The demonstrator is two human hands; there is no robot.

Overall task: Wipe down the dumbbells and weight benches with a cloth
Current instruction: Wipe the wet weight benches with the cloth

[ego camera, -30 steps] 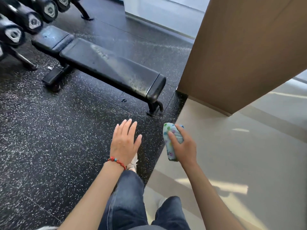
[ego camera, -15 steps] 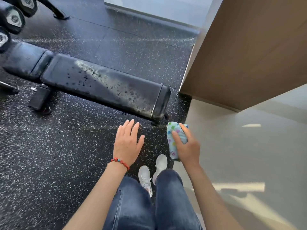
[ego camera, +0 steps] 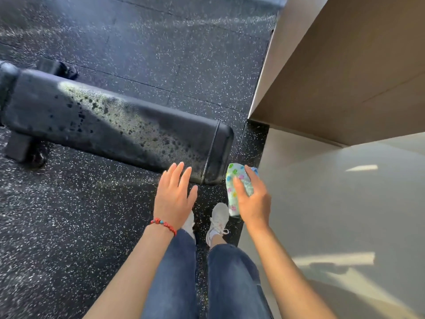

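While the right hand [ego camera: 253,201] grips the folded cloth [ego camera: 236,187] ready for wiping, the left hand [ego camera: 173,194] hovers flat-fingered, empty, at the weight bench [ego camera: 115,125] end corner.

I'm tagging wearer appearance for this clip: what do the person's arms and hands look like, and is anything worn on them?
Both forearms are bare, with no sleeves or gloves in view. The left hand has a red beaded bracelet with a blue bead at the wrist. The right hand wears nothing visible.
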